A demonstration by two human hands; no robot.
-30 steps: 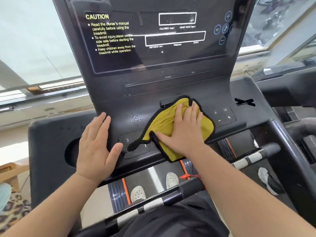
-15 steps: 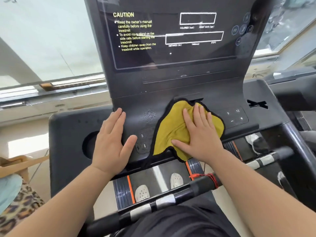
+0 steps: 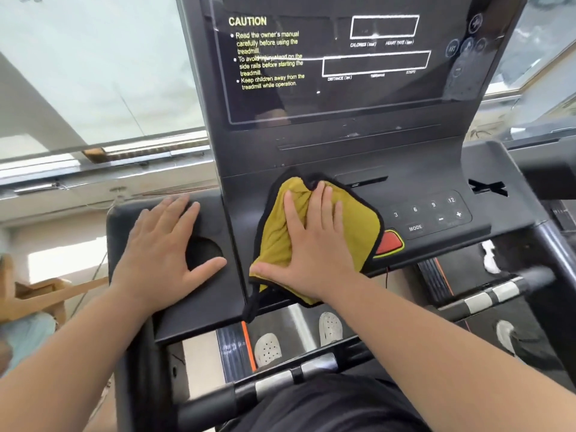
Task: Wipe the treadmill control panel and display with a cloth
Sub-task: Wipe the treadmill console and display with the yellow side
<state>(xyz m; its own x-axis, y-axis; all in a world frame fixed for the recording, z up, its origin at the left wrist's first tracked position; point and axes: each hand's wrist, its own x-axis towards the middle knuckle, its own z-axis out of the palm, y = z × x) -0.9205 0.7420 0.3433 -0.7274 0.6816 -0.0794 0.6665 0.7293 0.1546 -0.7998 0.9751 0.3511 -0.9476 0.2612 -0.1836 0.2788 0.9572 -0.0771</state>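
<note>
A yellow cloth with black edging lies on the left part of the black control panel. My right hand presses flat on it, fingers spread. The number keys and MODE button show to the right, beside a red stop button. Above rises the dark display with yellow CAUTION text. My left hand rests flat on the left console wing, next to a round cup recess; it holds nothing.
A black handlebar with silver grip sensors crosses in front of my body. Below it are the treadmill belt and my white shoes. Windows lie behind the console. A wooden chair stands at the far left.
My right hand slid the cloth leftward across the panel, uncovering the number keys and red button. My left hand shifted left off the panel onto the console wing.
</note>
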